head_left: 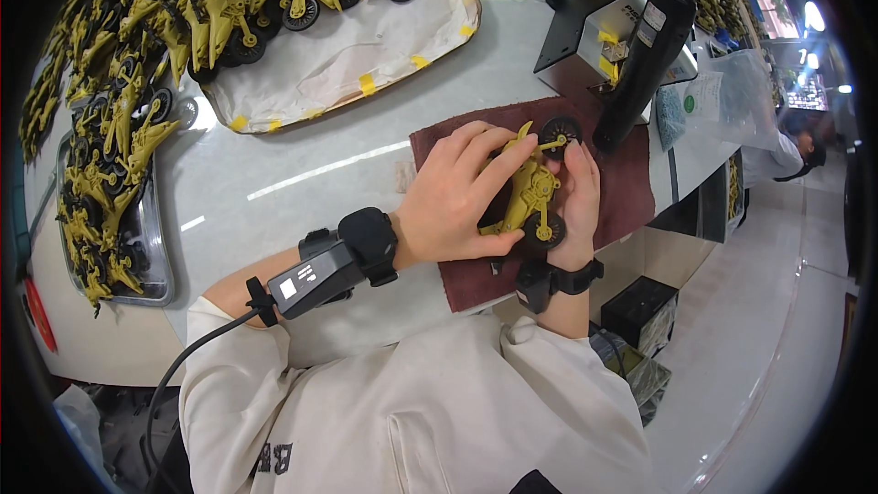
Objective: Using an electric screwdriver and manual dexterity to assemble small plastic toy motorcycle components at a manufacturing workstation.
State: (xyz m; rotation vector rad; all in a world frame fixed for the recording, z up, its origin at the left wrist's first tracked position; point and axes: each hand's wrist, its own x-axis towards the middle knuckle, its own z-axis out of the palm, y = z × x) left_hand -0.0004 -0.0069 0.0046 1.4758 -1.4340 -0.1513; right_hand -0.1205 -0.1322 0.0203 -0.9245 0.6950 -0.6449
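Between my two hands is a yellow toy motorcycle (pixel 530 192) with black wheels, held over a dark red cloth (pixel 626 183). My left hand (pixel 457 187) wraps over its left side, the thumb pressed along the lower end and the fingers along the upper part. On the other side my right hand (pixel 578 201) grips it, fingertips at the upper black wheel (pixel 559 134). The palm of the right hand is partly hidden behind the toy. Each wrist wears a black strapped device.
A paper-lined tray (pixel 338 96) with several yellow motorcycles lies at the upper left, and a metal tray (pixel 165 265) holds more at the far left. A black cylindrical tool (pixel 645 64) hangs beside a metal-and-black stand (pixel 585 23) behind the cloth. Another person (pixel 777 155) is at far right.
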